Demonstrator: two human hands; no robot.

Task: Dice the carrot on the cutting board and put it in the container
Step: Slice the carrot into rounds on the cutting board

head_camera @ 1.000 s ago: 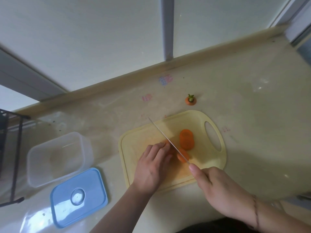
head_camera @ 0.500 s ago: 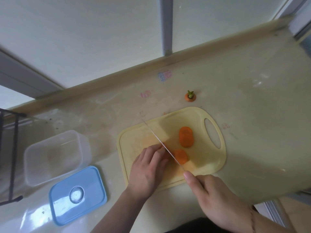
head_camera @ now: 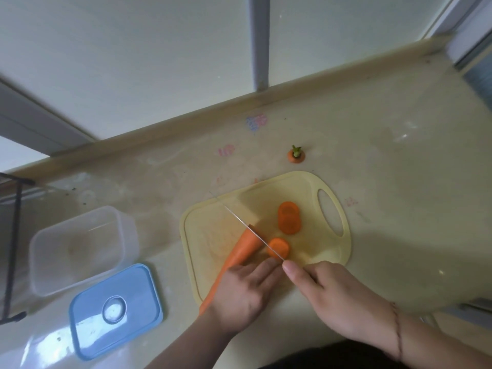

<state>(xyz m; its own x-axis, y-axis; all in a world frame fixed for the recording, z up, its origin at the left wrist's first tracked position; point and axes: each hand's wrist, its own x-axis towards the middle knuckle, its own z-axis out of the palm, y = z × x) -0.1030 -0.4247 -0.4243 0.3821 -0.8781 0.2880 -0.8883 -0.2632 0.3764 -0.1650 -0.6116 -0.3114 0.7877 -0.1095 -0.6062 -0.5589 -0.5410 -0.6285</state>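
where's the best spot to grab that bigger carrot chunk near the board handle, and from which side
Probably from straight above, fingers pinching the curved sides of the carrot chunk. It lies free on the cutting board, apart from the knife and the smaller cut piece, with open board on both flanks.

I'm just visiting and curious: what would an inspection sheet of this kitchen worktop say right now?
Surface: beige countertop, glossy, with faint coloured marks near the back edge.
Job's things: long carrot lying across the yellow cutting board; two cut carrot chunks on the board; clear container holds no carrot, blue lid lying beside it.
Clutter: carrot top with green stub, on the counter behind the board.
Hands: left hand holds the carrot; right hand holds the knife, blade against the carrot's cut end.
Cables: nothing seen.
Surroundings: window frame behind; dark rack at left.
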